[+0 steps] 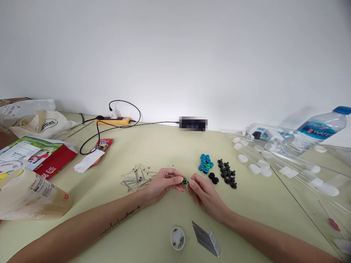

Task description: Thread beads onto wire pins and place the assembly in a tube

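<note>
A small shiny green part [185, 181] sits between my two hands over the table. My left hand [166, 184] pinches it from the left between thumb and fingers, and a thin metal rod [165, 173] runs across that palm. At the part's right end, the fingertips of my right hand [204, 193] are closed on it; they hide some of its shape. Thin metal rods with small coloured ends [137, 179] lie heaped left of my left hand. Beyond my right hand lie blue and green knob-like pieces [205, 163] and black stemmed pieces [227, 173].
Nearer me are a white cup [177, 239] with tiny metal bits and a row of bent metal rods [206, 239]. A drink cup [35, 195] stands left. Clear tubes with white caps [260, 168] and a water bottle [315, 129] lie right. A cable crosses behind.
</note>
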Motion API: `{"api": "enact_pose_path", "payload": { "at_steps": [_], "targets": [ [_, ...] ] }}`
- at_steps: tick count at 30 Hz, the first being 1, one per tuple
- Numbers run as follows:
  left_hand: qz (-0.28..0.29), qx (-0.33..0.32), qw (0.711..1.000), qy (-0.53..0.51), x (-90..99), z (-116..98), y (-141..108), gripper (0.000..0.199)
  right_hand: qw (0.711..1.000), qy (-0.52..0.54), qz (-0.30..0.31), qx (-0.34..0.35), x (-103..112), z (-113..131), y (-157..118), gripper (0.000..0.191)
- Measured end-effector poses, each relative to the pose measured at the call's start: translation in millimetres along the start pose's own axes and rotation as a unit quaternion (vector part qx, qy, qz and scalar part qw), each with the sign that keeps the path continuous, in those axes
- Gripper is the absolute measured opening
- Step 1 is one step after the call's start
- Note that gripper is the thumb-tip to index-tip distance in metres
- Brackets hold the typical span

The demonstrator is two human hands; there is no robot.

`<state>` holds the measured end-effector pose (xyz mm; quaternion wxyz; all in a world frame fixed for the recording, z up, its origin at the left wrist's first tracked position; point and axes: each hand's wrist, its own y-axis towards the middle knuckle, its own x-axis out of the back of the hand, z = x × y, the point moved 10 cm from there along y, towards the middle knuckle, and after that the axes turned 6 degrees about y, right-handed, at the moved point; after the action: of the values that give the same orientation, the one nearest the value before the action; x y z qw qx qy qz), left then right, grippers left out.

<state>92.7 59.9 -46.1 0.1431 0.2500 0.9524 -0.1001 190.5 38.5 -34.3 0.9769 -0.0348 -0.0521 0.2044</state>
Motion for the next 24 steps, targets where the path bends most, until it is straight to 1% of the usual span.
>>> {"api": "enact_pose_path", "payload": {
  "at_steps": [2, 5, 9, 11, 13, 15, 17, 19, 20, 22, 24],
  "targets": [
    [0.0, -0.002, 1.0, 0.001, 0.0, -0.3, 0.0, 0.021, 1.0, -0.005, 0.002, 0.002, -0.7, 0.9, 0.0, 0.034],
    [-0.009, -0.006, 1.0, -0.005, 2.0, -1.1, 0.6, 0.02, 1.0, 0.006, -0.019, 0.002, 3.2, -0.7, 0.0, 0.021],
    [-0.009, -0.002, 1.0, -0.006, 1.9, -0.8, 0.9, 0.02, 0.999, 0.016, -0.028, 0.002, 5.5, -4.8, 0.4, 0.022],
    [-0.008, -0.003, 1.0, -0.001, 1.2, -1.0, 0.7, 0.02, 1.0, 0.009, -0.03, 0.006, 6.3, -4.8, 0.6, 0.029],
    [-0.003, -0.004, 1.0, 0.01, 0.1, -1.1, 0.4, 0.021, 1.0, -0.005, -0.023, 0.009, 5.0, -3.4, 0.9, 0.039],
    [0.0, -0.004, 1.0, 0.021, -0.8, -1.1, 0.2, 0.022, 1.0, -0.013, -0.01, 0.01, 2.0, -1.2, 0.9, 0.043],
    [-0.004, -0.007, 1.0, 0.023, 0.0, -1.7, 0.2, 0.022, 1.0, -0.007, -0.006, 0.009, 0.3, 0.5, 0.6, 0.036],
    [-0.013, -0.011, 1.0, 0.016, 1.7, -2.6, 0.1, 0.022, 1.0, 0.009, -0.018, 0.007, 1.9, 1.1, 0.3, 0.025],
    [-0.016, -0.012, 1.0, 0.012, 2.4, -2.9, 0.1, 0.021, 1.0, 0.015, -0.026, 0.007, 3.2, 1.2, 0.1, 0.023],
    [-0.017, -0.013, 1.0, 0.007, 2.6, -2.7, 0.0, 0.021, 0.999, 0.02, -0.037, 0.008, 5.1, 1.2, -0.2, 0.024],
    [-0.014, -0.011, 1.0, 0.011, 2.2, -1.8, -0.2, 0.021, 1.0, 0.006, -0.03, 0.005, 4.1, 0.7, -0.1, 0.026]
  ]
}}
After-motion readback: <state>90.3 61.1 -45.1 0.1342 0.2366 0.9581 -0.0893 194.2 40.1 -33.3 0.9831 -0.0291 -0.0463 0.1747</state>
